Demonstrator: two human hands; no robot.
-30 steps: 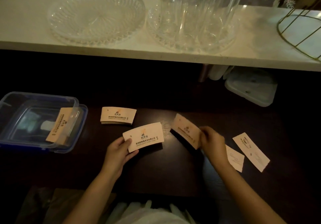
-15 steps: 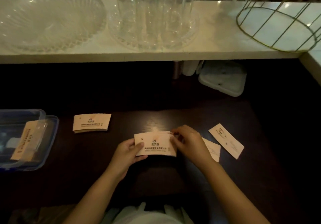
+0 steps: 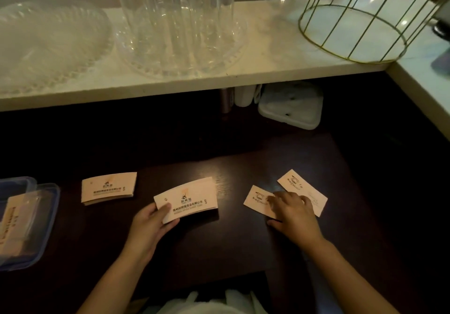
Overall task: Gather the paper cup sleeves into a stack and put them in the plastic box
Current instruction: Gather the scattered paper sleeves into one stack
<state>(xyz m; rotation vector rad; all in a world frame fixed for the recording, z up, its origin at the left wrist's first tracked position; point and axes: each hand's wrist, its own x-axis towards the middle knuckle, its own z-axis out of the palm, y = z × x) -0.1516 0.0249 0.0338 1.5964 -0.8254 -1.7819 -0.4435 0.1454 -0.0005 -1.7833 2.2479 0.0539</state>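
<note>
My left hand [image 3: 149, 223] grips a small stack of flat kraft cup sleeves [image 3: 188, 200] by its left end, just above the dark table. My right hand [image 3: 293, 212] lies on a single sleeve [image 3: 257, 198] on the table, fingers spread over it and thumb on the table. Another single sleeve [image 3: 302, 190] lies just beyond, partly under the hand. A further pile of sleeves [image 3: 108, 188] rests on the table to the left. The clear plastic box [image 3: 40, 231] with a blue rim sits at the far left, with sleeves [image 3: 14, 216] standing inside.
A white shelf [image 3: 255, 70] overhangs the back of the table, carrying glass dishes [image 3: 48, 45], a tall clear vase [image 3: 175, 16] and a gold wire basket [image 3: 360, 28]. A white lidded container [image 3: 291, 105] sits under the shelf. White cloth [image 3: 207, 306] shows at the bottom edge.
My right hand added its sleeve to the stack in my left hand, then let go and moved right onto a loose sleeve. The camera view shifted to the right.
</note>
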